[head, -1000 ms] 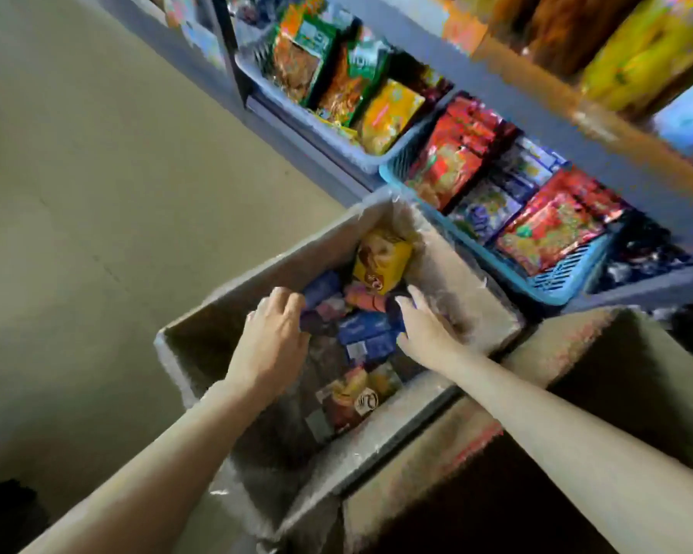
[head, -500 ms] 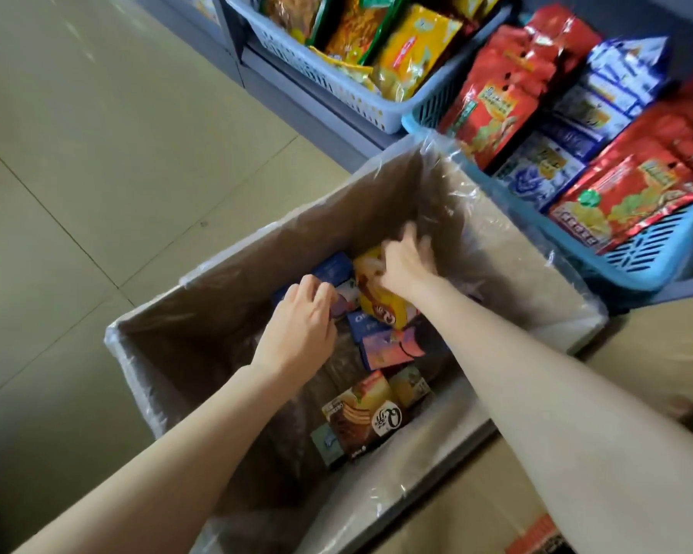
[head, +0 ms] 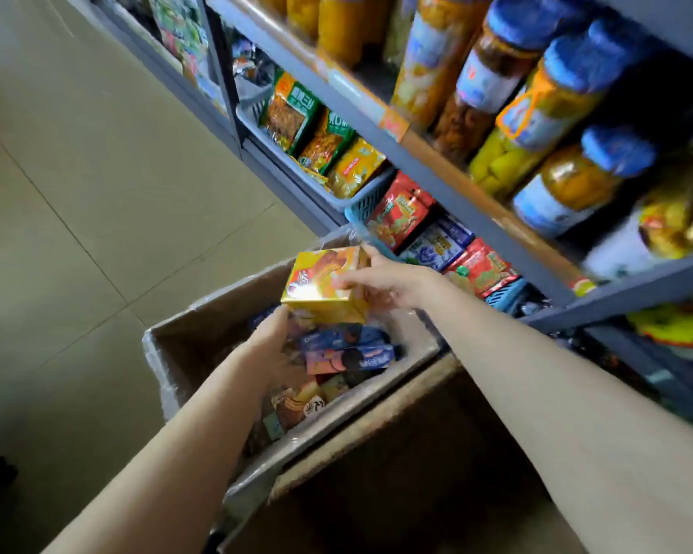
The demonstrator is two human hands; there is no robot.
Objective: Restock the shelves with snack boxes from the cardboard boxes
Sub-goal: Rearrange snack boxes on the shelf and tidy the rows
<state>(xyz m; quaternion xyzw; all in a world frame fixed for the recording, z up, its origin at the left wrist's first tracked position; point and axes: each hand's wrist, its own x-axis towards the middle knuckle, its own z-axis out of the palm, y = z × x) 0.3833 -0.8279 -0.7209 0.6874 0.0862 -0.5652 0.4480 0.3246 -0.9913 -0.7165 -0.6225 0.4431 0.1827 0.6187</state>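
My right hand [head: 389, 283] grips a yellow snack box [head: 323, 283] and holds it above the far end of an open cardboard box [head: 169, 353] on the floor. My left hand [head: 271, 345] reaches into that cardboard box, its fingertips touching the yellow box's lower left corner; I cannot tell whether it holds anything. Inside the cardboard box lie several snack boxes, among them blue ones [head: 353, 353] and a brown one [head: 297, 405]. The grey shelves [head: 437, 173] rise on the right.
A second cardboard box [head: 377, 453] stands nearer to me, beside the first. Blue baskets [head: 371, 197] of snack bags sit on the low shelf. Jars with blue lids [head: 537, 113] fill the shelf above. Tiled floor [head: 97, 193] spreads to the left.
My right hand has taken the yellow snack box from the cardboard box and lifted it above the rim. The view has tilted up toward the shelves. My left hand has stayed in the box.
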